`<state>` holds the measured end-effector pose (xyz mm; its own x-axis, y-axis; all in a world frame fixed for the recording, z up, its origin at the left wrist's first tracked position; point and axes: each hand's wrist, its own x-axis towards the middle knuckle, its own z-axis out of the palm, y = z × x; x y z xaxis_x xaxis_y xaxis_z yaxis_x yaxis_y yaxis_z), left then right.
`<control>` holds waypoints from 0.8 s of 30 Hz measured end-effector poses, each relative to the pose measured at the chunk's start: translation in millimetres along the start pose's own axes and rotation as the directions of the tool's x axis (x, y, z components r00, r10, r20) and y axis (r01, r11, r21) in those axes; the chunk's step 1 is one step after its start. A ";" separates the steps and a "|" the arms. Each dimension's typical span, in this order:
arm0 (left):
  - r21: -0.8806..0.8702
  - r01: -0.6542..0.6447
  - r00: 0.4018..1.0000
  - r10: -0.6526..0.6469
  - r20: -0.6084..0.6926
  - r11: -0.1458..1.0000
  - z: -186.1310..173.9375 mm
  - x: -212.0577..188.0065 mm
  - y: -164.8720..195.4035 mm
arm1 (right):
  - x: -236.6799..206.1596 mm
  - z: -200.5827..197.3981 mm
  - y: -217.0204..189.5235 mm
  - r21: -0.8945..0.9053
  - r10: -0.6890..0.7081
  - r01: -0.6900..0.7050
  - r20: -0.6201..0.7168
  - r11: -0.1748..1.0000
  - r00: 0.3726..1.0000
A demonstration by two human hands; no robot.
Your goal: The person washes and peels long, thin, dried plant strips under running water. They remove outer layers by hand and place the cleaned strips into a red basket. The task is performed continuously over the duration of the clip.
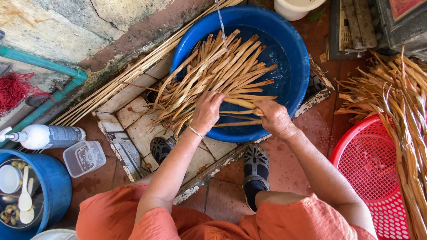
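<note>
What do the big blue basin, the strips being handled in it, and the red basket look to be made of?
Blue basin: probably plastic, smooth, glossy and evenly coloured. Strips under both hands: likely split dried plant stalks, tan, fibrous and uneven. Red basket: probably moulded plastic, with a regular mesh of small holes.

Glossy blue plastic on the big basin (298,66), smooth and wet, water sheeting inside it. The strips (213,75) heaped across it look like dry, fibrous plant material, tan and matt, some darkened where they are damp. To the right, a red plastic basket (369,164) with a fine open mesh, lightly shiny. The floor tiles (227,200) are reddish and matt, worn and stained; the paler tiles (133,115) by the drain are chipped and rough-edged. Orange cloth (111,213), soft and creased. A thin metal bracelet (195,131) glints at the wrist.
</note>
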<state>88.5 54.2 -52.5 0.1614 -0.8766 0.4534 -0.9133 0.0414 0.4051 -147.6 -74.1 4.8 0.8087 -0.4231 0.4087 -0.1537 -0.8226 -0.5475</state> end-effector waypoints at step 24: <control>-0.317 -0.075 0.995 0.048 -0.090 0.945 -8.0 19.5 16.7 | 6.4 -4.0 7.8 0.262 0.384 -0.413 0.158 0.872 0.910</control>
<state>79.4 41.6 -30.5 0.1503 -0.8267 0.5422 -0.7567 0.2567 0.6012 -145.9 -84.8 6.1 0.7668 -0.6403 0.0460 -0.3194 -0.4428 -0.8378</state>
